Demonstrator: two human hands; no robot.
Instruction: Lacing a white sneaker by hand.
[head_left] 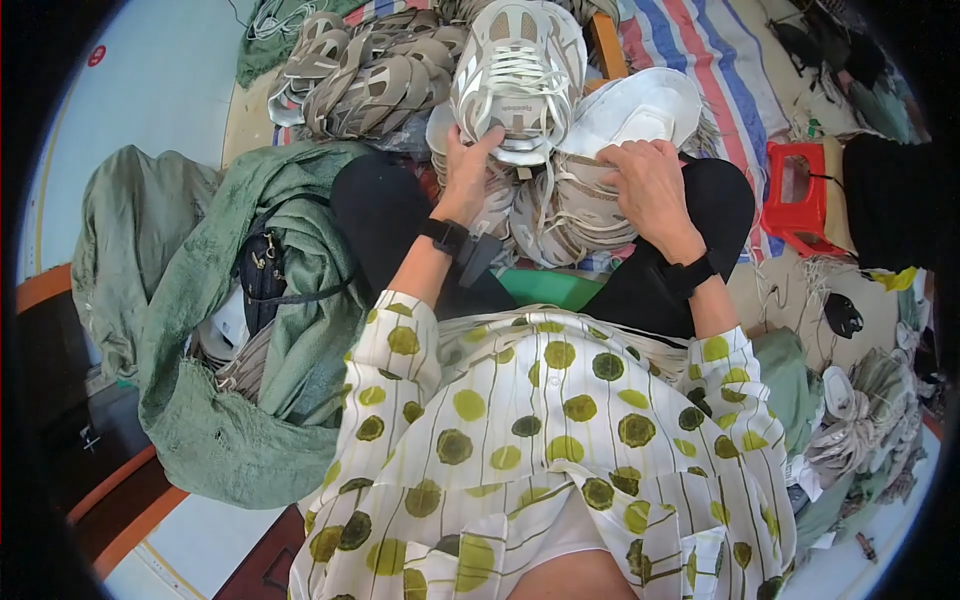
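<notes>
A beige and white laced sneaker upper [517,70] stands toe-up on a heap of similar uppers between my knees. My left hand [468,170] grips its lower edge. My right hand [648,185] presses on another upper [575,215] lying in the heap below, fingers curled over its edge. A white insole-shaped piece [640,110] leans just beyond my right hand. Both wrists wear black bands.
A stack of grey-beige uppers [375,75] lies at the back left. A large green cloth sack [230,400] with a dark bag in it sits at my left. A red plastic stool [800,195] stands at right on a striped mat [720,60]. More uppers [870,420] pile at right.
</notes>
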